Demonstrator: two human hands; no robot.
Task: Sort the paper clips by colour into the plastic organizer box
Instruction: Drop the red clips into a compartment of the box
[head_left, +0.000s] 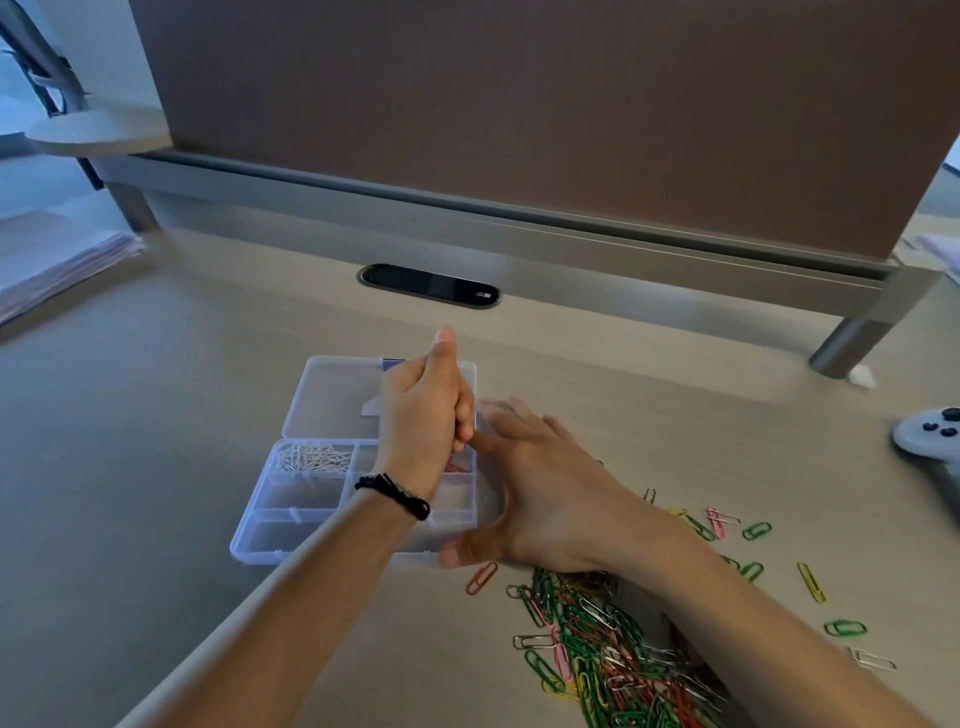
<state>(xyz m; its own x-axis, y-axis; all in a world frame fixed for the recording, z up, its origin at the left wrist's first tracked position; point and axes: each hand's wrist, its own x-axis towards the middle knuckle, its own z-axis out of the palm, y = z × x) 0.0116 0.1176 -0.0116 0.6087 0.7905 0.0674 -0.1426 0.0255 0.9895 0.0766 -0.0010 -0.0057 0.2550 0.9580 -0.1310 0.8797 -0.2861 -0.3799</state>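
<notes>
Nearest, a heap of thin coloured wire paper clips (613, 644) covers the worktop (156, 467): light, springy, snag-prone; likely best pinched singly. Right hand (550, 499) has fingers spread beside the clear plastic organizer box (291, 519). Left hand (426, 415) curls above it; contents hidden.

Dim, even indoor lighting, with cooler daylight at the far left edge. Soft, faint shadows under both forearms on the desk (156, 467). Strong wide-angle bending of the partition rail (519, 213) toward the corners. Motion blur on the right hand (540, 499); left hand (423, 415) sharper. Paper stack (57, 265) at left smeared, out of focus.
</notes>
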